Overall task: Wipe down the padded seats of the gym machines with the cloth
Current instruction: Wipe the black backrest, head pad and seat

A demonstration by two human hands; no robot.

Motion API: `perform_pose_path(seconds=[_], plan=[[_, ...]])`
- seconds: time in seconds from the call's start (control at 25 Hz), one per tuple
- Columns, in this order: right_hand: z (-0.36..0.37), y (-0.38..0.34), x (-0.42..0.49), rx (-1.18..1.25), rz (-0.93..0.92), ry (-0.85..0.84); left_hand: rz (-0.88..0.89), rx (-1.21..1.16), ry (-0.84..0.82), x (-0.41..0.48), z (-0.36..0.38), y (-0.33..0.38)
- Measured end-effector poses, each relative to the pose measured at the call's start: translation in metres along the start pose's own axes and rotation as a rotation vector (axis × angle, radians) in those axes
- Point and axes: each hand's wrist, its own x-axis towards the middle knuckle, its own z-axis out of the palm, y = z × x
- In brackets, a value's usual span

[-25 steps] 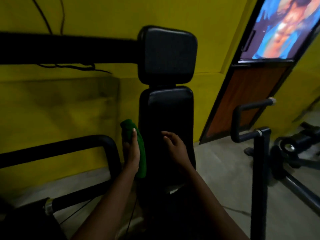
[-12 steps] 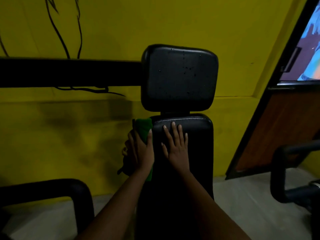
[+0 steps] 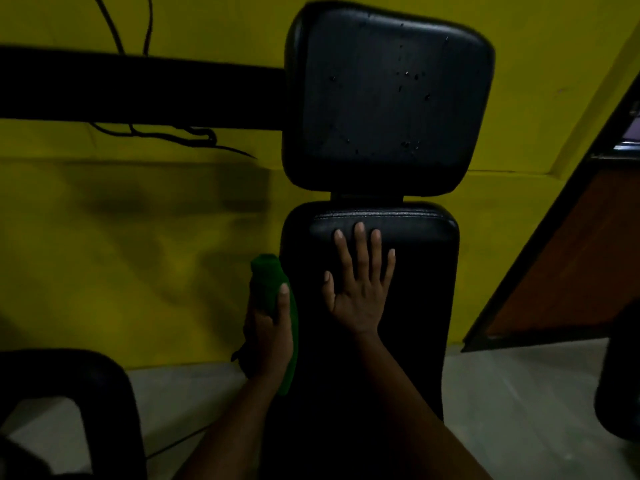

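Observation:
A black padded backrest (image 3: 415, 289) stands upright in front of me, with a square black head pad (image 3: 384, 98) above it. My right hand (image 3: 360, 289) lies flat on the upper part of the backrest, fingers spread and pointing up. My left hand (image 3: 270, 337) grips a green cloth (image 3: 268, 285) and presses it against the backrest's left edge. The cloth sticks up above my thumb and hangs down below my palm. The head pad shows small light specks on its surface.
A thick black horizontal bar (image 3: 138, 88) runs from the left to the head pad. A black curved handle (image 3: 104, 386) is at the lower left. Yellow wall (image 3: 138, 237) behind, a brown door panel (image 3: 571, 271) at right, grey floor (image 3: 519, 410) below.
My left hand with the cloth has slid down along the backrest's left edge. My right hand stays flat near the top of the backrest. The view has moved closer.

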Motion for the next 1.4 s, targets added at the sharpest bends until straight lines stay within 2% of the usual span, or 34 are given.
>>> perform_pose_path(seconds=[0.08,0.16,0.32,0.4,0.56,0.84,0.92,1.0,1.16,1.28,1.4], plan=[[0.0,-0.001,-0.004,0.005,0.007,0.004,-0.147,0.004,0.015,-0.011,-0.004,-0.007],[-0.003,-0.001,-0.003,0.029,0.003,0.002,-0.185,-0.03,0.0,-0.012,-0.006,-0.001],[-0.008,0.0,-0.001,0.054,0.003,-0.044,0.004,-0.104,-0.089,0.01,-0.004,0.024],[-0.006,-0.008,-0.038,0.095,0.038,-0.082,0.054,-0.138,-0.098,0.012,-0.003,0.022],[0.009,-0.023,-0.148,0.057,0.037,-0.183,-0.041,-0.151,-0.047,-0.001,-0.01,-0.022],[0.031,-0.019,-0.163,0.033,0.042,-0.082,-0.306,0.009,-0.087,-0.035,-0.026,-0.149],[0.026,-0.018,-0.158,0.065,0.052,-0.118,-0.323,-0.014,-0.104,-0.036,-0.028,-0.155],[0.018,-0.019,-0.161,0.06,0.044,-0.164,-0.318,-0.103,-0.109,-0.036,-0.029,-0.127],[0.009,-0.029,-0.232,0.084,0.045,-0.287,-0.175,-0.179,-0.16,-0.026,-0.029,-0.097],[0.021,-0.033,-0.27,0.075,0.076,-0.291,-0.223,-0.185,-0.192,-0.034,-0.037,-0.135],[0.035,-0.034,-0.272,0.08,0.091,-0.239,-0.35,-0.174,-0.245,-0.044,-0.044,-0.205]])
